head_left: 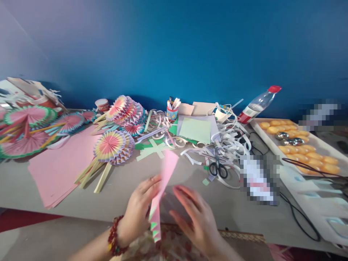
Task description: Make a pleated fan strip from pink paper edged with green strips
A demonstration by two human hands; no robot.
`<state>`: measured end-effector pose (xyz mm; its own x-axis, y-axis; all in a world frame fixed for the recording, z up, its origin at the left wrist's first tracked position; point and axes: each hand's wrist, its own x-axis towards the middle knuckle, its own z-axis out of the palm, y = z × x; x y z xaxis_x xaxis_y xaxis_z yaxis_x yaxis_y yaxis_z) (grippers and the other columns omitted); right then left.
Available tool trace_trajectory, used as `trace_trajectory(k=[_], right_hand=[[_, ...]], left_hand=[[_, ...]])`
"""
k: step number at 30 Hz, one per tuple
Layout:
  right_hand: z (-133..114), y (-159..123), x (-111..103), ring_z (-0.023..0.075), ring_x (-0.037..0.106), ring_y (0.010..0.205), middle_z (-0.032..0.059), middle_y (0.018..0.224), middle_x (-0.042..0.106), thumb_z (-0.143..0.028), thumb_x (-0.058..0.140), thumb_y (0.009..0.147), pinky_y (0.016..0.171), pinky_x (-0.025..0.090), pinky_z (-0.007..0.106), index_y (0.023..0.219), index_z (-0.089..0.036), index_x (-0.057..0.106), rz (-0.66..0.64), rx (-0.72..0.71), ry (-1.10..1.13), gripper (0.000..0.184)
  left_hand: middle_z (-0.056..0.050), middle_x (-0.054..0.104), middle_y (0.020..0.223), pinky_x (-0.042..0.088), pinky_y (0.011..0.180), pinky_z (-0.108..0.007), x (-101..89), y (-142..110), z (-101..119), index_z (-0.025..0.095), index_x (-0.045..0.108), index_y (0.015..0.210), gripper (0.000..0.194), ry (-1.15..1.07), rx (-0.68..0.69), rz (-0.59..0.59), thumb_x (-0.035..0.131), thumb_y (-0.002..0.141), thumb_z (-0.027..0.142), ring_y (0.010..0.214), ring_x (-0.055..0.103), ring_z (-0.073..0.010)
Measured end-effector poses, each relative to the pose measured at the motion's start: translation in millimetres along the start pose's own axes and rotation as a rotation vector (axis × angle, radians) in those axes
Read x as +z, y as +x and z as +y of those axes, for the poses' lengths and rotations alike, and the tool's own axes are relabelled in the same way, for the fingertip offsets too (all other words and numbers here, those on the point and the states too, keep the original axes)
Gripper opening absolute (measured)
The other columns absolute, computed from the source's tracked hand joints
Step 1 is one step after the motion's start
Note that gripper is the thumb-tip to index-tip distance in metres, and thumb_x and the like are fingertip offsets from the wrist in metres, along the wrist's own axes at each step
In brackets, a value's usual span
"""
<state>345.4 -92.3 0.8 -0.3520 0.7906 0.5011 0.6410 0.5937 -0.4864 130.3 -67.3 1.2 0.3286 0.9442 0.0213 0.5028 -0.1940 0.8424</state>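
You had one folded pink strip (166, 174) near the tabletop's front edge and one pair of scissors (218, 170) right of centre. Along the back edge, you had one pen cup (172, 113), one red-and-white tub (102, 105) and one red-capped bottle (258, 105). Toward the right edge stood one tray (322, 144). The overlapping pleated fans (112, 145) and stacked pink sheets (62, 159) you couldn't count exactly.

Pink pleated paper (166, 174), held upright
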Motion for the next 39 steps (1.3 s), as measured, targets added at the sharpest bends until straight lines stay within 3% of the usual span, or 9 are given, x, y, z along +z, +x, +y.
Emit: trace_trajectory(k=[2,5,7,10,14,18,25,28,39], right_hand=[[2.2,0.4,-7.7,0.0296,0.064,0.106,0.0132,0.121,0.065,-0.026,0.065,0.088,0.085,0.057,0.046,0.149,-0.029,0.036,0.156,-0.014,-0.081,0.069],[-0.5,9.5,-18.0,0.0316,0.062,0.104,0.0119,0.115,0.067,-0.031,0.074,0.082,0.087,0.054,0.050,0.152,-0.030,0.031,0.246,-0.119,-0.186,0.083],[-4.9,20.1,-21.1,0.0299,0.062,0.105,0.0101,0.114,0.069,-0.034,0.073,0.083,0.091,0.050,0.047,0.146,-0.028,0.042,0.155,-0.174,-0.246,0.071],[-6.9,34.0,-20.2,0.0218,0.064,0.094,0.0050,0.105,0.073,-0.021,0.063,0.091,0.089,0.045,0.038,0.123,-0.026,0.062,0.054,-0.151,-0.273,0.033],[8.5,34.0,-15.3,0.0178,0.063,0.082,0.0026,0.089,0.073,-0.013,0.056,0.094,0.078,0.043,0.034,0.096,-0.022,0.069,0.004,-0.117,-0.229,0.016],[31.3,19.6,-12.5,0.0174,0.062,0.082,0.0052,0.091,0.070,-0.015,0.055,0.095,0.077,0.047,0.031,0.100,-0.019,0.068,-0.072,-0.073,-0.124,0.015],[43.7,8.6,-8.6,0.0179,0.062,0.082,0.0056,0.089,0.069,-0.014,0.055,0.094,0.076,0.050,0.031,0.097,-0.019,0.067,-0.111,-0.037,-0.059,0.013],[44.9,9.4,-7.5,0.0174,0.062,0.081,0.0052,0.089,0.069,-0.013,0.055,0.094,0.076,0.049,0.030,0.096,-0.018,0.067,-0.109,-0.039,-0.057,0.013],[47.9,5.3,-4.9,0.0186,0.058,0.081,0.0057,0.086,0.067,-0.013,0.056,0.094,0.078,0.047,0.032,0.088,-0.017,0.064,-0.154,-0.084,-0.143,0.011]], left_hand=[[-0.010,0.049,0.147,0.043,0.105,-0.050,-16.3,12.5,5.1,0.020,0.055,0.137,0.046,0.258,0.161,0.029,0.044,0.093,0.026,0.126,0.053,-0.0305],[-0.013,0.053,0.143,0.049,0.092,-0.047,-27.3,27.7,14.4,0.014,0.054,0.137,0.048,0.718,0.296,0.015,0.045,0.090,0.015,0.113,0.059,-0.0299],[-0.013,0.056,0.140,0.050,0.088,-0.045,-26.2,32.3,19.2,0.013,0.054,0.136,0.047,0.862,0.335,-0.018,0.048,0.089,0.014,0.109,0.060,-0.0292],[-0.012,0.056,0.140,0.048,0.087,-0.044,-22.7,33.3,20.6,0.013,0.053,0.136,0.046,0.939,0.395,-0.042,0.050,0.090,0.013,0.111,0.058,-0.0292],[-0.011,0.063,0.130,0.047,0.088,-0.040,-28.7,34.0,7.3,0.016,0.059,0.125,0.032,0.864,0.552,-0.036,0.049,0.095,0.015,0.110,0.060,-0.0259],[-0.009,0.071,0.107,0.050,0.087,-0.036,-37.2,35.0,-14.5,0.016,0.063,0.110,0.020,0.674,0.642,0.028,0.046,0.099,0.016,0.096,0.065,-0.0207],[-0.008,0.065,0.108,0.051,0.086,-0.033,-36.8,29.3,-29.1,0.020,0.061,0.105,0.011,0.405,0.450,-0.066,0.055,0.096,0.021,0.100,0.060,-0.0201],[-0.007,0.064,0.106,0.050,0.089,-0.034,-36.6,27.0,-32.4,0.021,0.059,0.107,0.012,0.324,0.384,-0.047,0.058,0.095,0.023,0.102,0.059,-0.0202],[-0.006,0.064,0.095,0.047,0.084,-0.032,-37.2,27.8,-36.6,0.019,0.061,0.092,0.009,0.341,0.384,-0.049,0.055,0.097,0.023,0.092,0.058,-0.0188]])
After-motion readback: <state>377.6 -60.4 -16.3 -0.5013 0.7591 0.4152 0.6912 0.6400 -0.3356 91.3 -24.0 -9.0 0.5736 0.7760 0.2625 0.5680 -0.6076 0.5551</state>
